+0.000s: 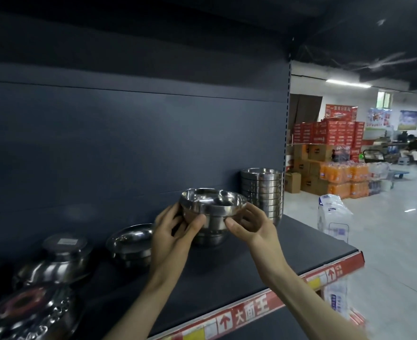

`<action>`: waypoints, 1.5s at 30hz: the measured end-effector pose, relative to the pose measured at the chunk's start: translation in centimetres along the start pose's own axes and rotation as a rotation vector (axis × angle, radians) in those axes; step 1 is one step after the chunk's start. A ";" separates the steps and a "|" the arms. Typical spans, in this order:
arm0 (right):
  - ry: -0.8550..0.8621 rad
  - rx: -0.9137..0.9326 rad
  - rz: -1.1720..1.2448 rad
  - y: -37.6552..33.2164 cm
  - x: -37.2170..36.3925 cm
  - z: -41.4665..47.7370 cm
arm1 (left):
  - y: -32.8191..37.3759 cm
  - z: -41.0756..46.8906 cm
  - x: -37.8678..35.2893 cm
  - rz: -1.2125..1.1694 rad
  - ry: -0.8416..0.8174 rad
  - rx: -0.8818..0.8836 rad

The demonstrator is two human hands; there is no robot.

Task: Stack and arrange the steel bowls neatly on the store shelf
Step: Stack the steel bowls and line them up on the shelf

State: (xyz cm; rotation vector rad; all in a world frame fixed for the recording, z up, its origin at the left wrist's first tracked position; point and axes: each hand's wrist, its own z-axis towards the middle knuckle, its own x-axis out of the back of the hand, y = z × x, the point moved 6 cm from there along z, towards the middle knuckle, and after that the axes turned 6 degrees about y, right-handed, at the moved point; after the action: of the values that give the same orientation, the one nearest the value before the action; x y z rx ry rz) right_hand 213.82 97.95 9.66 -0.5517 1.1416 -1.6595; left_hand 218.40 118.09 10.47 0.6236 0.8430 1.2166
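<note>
One dark shelf is seen, and all the bowls are set on it. A tall stack is stood at its back right end. At the far left, upside-down bowls are seen, and a loose bowl is set open side up, just beside the left hand. A short stack is stood between the loose bowl and the tall stack.

The top bowl is held on this short stack by both hands. Whether it is fully nested cannot be told. It is gripped from the left by the left hand and from the right by the right hand. Both thumbs are pressed on its near wall, under the rim.

The top bowl is thought to be light, hard and shiny, so it may slip or clang. It is best held by the wall under the rim, with one hand on each side.
</note>
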 end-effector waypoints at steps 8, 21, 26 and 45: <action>0.047 0.080 0.028 2.9 -1.8 4.7 | -2.9 3.6 -0.6 0.114 0.135 -0.108; 0.044 0.162 -0.116 6.6 -2.6 6.6 | -9.0 5.7 -1.1 0.461 0.023 -0.156; 0.024 0.102 -0.099 7.9 -2.6 6.9 | -10.9 6.1 -0.7 0.555 -0.009 -0.043; 0.017 0.008 0.015 10.2 -1.9 7.5 | -11.9 5.3 -1.2 0.395 -0.117 0.075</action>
State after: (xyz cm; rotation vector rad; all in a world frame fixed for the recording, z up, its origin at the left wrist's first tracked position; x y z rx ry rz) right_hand 225.29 96.03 4.37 -0.5237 1.1482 -1.6582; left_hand 229.17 114.02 4.18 0.9444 0.6872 1.4916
